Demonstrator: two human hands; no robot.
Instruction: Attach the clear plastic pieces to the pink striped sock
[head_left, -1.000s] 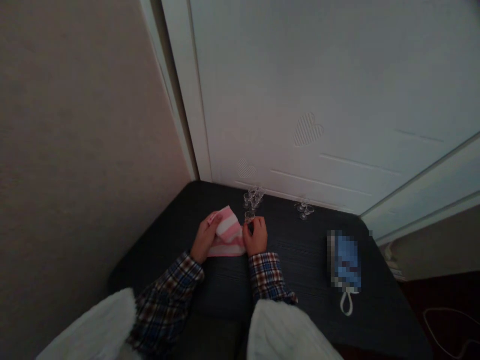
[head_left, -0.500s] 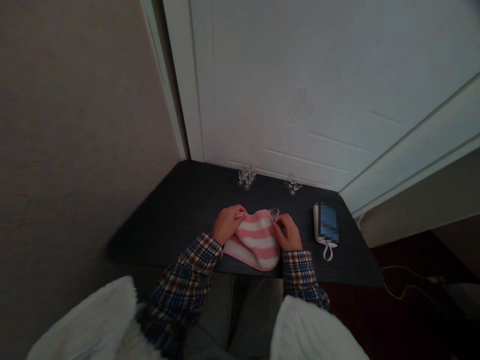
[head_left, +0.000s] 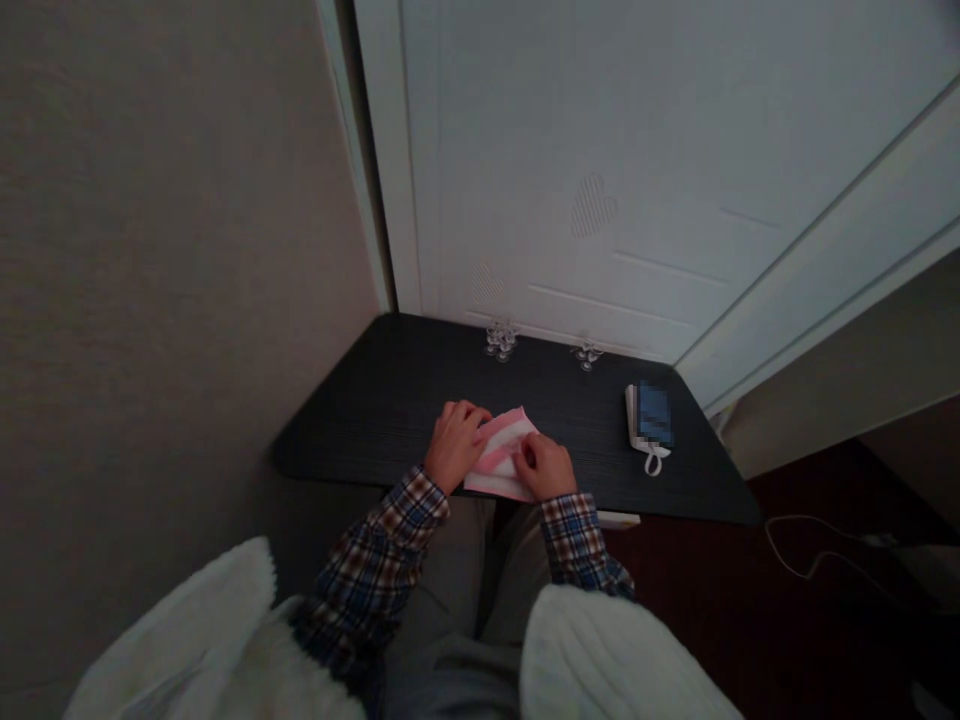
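A pink-and-white striped cloth [head_left: 499, 484] lies near the front edge of the dark table, between my two hands. My left hand [head_left: 454, 446] grips the cloth's left side, its fingers bent over the fabric. My right hand [head_left: 549, 470] is closed over the cloth's right part, thumb and fingers pinched around a small clear glass [head_left: 517, 447]. Most of that glass is hidden by the fingers and blends with the cloth. Farther back stand a cluster of small stemmed glasses [head_left: 500, 340] and a smaller group of similar glasses [head_left: 587, 355].
On the right of the black table [head_left: 360, 400] lies a pale pouch-like object with a wrist loop and a blurred blue face [head_left: 654, 415]. A white panel [head_left: 510, 150] with raised hearts rises behind the table. A wall [head_left: 187, 200] borders the left. A cable [head_left: 787, 570] runs at lower right.
My right hand has brought the small glass down and left onto the cloth, which is now more folded. The hands are closer together. The view has shifted slightly.
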